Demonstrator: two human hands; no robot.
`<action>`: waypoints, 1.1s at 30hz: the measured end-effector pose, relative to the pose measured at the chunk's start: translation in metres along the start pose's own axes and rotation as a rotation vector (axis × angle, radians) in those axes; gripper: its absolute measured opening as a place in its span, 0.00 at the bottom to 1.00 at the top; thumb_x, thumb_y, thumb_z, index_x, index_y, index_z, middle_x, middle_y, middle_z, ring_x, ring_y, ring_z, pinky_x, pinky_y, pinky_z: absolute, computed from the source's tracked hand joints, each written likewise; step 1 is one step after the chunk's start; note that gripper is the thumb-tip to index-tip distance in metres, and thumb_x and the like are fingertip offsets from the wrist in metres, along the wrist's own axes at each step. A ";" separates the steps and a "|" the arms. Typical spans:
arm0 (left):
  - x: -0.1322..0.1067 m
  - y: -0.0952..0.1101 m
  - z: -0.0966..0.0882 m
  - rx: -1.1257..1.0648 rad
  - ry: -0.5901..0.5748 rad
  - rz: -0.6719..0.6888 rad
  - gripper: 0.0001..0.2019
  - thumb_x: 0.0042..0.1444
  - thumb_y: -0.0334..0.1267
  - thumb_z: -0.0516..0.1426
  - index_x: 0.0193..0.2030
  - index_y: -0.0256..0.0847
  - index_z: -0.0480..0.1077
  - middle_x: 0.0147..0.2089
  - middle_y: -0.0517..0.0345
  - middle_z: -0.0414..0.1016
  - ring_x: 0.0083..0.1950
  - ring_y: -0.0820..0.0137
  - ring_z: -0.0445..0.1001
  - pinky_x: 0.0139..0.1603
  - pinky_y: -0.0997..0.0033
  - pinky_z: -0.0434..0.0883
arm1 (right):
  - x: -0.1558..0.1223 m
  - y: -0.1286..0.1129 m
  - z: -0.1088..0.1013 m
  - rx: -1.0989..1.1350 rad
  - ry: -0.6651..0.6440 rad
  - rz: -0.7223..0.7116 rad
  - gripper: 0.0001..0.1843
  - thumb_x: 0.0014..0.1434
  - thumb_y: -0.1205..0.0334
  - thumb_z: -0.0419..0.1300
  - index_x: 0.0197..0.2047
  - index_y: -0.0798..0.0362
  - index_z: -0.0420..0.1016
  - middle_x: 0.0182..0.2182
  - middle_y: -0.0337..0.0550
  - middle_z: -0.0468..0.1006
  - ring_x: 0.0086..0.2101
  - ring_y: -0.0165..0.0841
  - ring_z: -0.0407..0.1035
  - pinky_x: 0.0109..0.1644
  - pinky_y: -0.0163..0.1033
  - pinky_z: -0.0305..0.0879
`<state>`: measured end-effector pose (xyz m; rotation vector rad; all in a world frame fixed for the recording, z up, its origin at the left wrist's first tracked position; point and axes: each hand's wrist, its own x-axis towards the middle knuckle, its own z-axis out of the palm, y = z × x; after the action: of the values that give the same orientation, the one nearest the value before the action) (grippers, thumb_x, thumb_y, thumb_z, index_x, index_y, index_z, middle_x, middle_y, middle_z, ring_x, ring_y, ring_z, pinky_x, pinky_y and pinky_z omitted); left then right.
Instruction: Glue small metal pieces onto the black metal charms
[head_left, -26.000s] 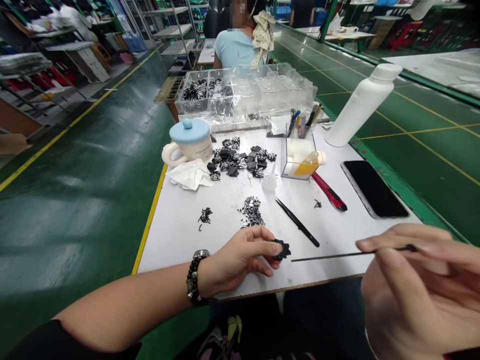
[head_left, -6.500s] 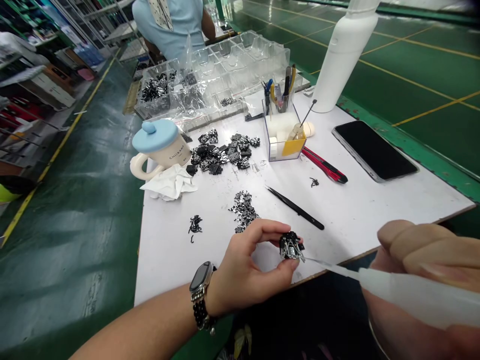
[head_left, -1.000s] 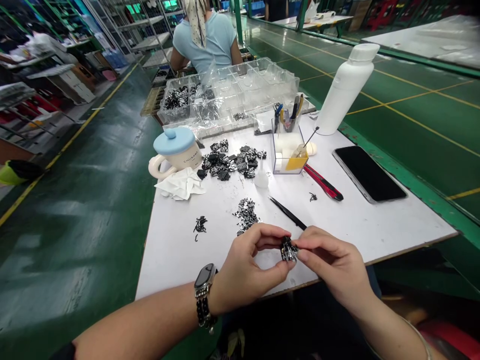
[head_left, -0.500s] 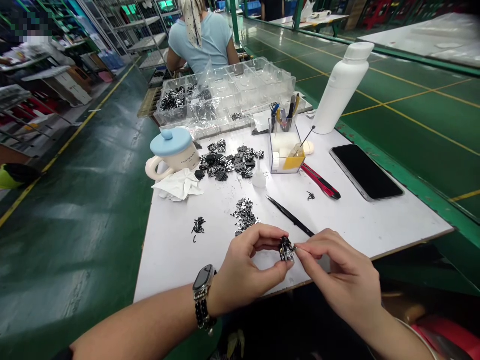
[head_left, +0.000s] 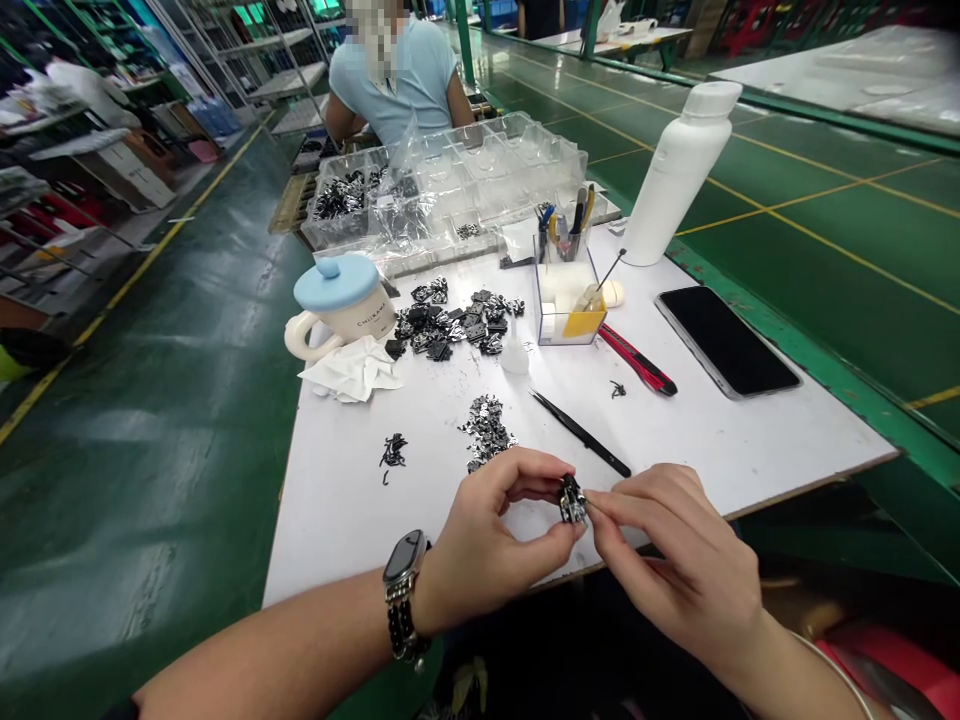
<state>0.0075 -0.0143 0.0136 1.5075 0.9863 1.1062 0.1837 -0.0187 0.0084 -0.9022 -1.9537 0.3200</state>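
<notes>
Between thumb and fingers, my left hand (head_left: pixel 499 530) grips a small black-and-silver part (head_left: pixel 572 499) above the table's front edge. My right hand (head_left: pixel 675 550) has its thumb and forefinger pinched at the right side of that part; whatever sits between those fingertips is too small to make out. Black tweezers (head_left: pixel 581 433) lie just beyond my hands. Left of them is a heap of tiny black and silver pieces (head_left: pixel 487 430), partly covered by my left hand. A little pile of thin black bits (head_left: pixel 393 451) lies farther left.
Larger black parts (head_left: pixel 450 325) are heaped mid-table beside a lidded mug (head_left: pixel 341 300) and crumpled tissue (head_left: pixel 352 370). A clear tool holder (head_left: pixel 568 300), red utility knife (head_left: pixel 637 360), phone (head_left: pixel 727 340) and white bottle (head_left: pixel 679 180) stand or lie to the right. Clear trays (head_left: pixel 480 180) sit behind; a person sits beyond.
My right hand's fingers have shifted slightly against the part's right side. My left hand keeps its hold. The whole view has moved a little.
</notes>
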 end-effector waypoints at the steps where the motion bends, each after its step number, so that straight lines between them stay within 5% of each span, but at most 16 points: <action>1: 0.000 0.000 0.000 -0.001 -0.001 0.000 0.16 0.49 0.27 0.63 0.45 0.37 0.69 0.44 0.52 0.75 0.45 0.67 0.76 0.48 0.72 0.76 | 0.000 0.000 -0.001 -0.004 -0.006 -0.003 0.14 0.55 0.79 0.58 0.43 0.57 0.72 0.29 0.44 0.72 0.30 0.33 0.65 0.34 0.42 0.60; 33: 0.000 -0.003 0.001 -0.098 -0.014 -0.039 0.16 0.48 0.26 0.65 0.45 0.35 0.71 0.41 0.52 0.76 0.42 0.69 0.77 0.46 0.76 0.77 | 0.014 -0.012 -0.015 -0.161 -0.246 -0.071 0.08 0.59 0.78 0.53 0.42 0.61 0.68 0.29 0.46 0.67 0.32 0.35 0.59 0.36 0.43 0.53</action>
<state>0.0080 -0.0141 0.0101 1.4103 0.9351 1.0998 0.1863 -0.0191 0.0320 -0.9289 -2.2583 0.2443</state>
